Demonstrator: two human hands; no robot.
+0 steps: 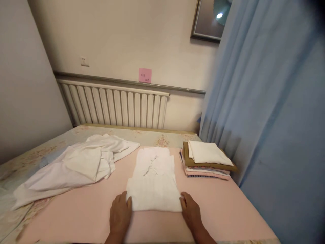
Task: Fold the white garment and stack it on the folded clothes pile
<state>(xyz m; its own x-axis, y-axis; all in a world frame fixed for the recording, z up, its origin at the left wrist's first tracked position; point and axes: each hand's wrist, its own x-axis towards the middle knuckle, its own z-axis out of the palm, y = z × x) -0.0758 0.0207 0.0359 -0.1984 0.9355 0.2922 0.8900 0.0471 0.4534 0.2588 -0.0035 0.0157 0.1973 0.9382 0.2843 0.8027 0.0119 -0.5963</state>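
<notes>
A white garment (153,181) lies flat and partly folded on the pink sheet (218,206), its long axis running away from me. My left hand (120,214) rests at its near left corner, fingers curled onto the cloth's edge. On the opposite near corner sits my right hand (191,211), its fingers tucked at the hem. Both hands touch the garment's near edge, and whether they grip it or only press on it I cannot make out.
A loose heap of white clothes (76,166) lies to the left. A stack of folded clothes (207,159) sits at the right, beside a blue curtain (266,118). A white radiator (114,106) and a pink note (145,75) are on the far wall.
</notes>
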